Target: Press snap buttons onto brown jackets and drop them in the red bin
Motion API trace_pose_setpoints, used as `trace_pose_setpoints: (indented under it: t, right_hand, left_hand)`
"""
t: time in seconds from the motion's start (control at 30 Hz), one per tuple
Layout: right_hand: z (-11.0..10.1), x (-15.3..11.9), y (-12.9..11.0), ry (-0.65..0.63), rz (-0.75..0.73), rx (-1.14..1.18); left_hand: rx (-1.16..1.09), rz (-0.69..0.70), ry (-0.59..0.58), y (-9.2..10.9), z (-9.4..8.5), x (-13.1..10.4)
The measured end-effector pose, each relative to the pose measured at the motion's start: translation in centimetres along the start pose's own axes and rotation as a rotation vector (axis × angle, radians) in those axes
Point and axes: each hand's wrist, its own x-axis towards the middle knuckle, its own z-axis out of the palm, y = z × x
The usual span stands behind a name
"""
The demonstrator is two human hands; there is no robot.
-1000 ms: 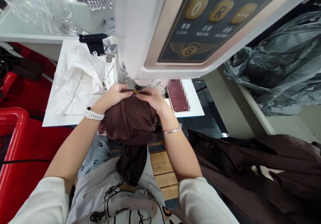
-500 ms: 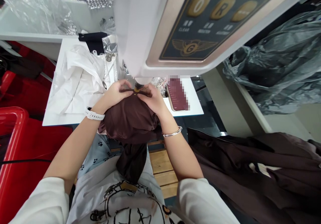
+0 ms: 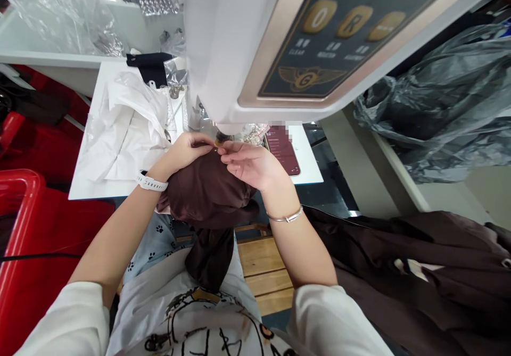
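Observation:
A dark brown garment hangs from the front of a white machine down over my lap. My left hand pinches the garment's upper edge just left of the machine's round tip. My right hand is turned palm up at the right of that tip, with thumb and fingertips pressed together. Whatever is between those fingertips is too small to make out. Both hands' fingertips nearly meet below the tip.
White cloth lies on the white table at left. A phone rests right of the machine. Red bins stand at left, brown garments lie at right, and grey plastic is behind them.
My right hand has let go of the garment's edge and rolled palm up, its wrist moving right and down. My left hand has barely moved and still pinches the garment.

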Motion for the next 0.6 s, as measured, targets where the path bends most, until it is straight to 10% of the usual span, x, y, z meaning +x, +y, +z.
trace_pose_setpoints:
  t: [0.13,0.33,0.6]
  right_hand:
    - [-0.4,0.2,0.0,0.047,-0.009,-0.028]
    - [-0.8,0.6,1.4,0.422,-0.382,-0.823]
    - [-1.3,0.9,2.8,0.371,-0.357,-0.957]
  left_hand:
    - [-0.009,0.002,-0.015,0.0,0.0,0.0]
    - [-0.038,0.001,-0.014,-0.3,0.1,0.1]
    - [-0.024,-0.057,-0.011,0.1,0.0,0.0]
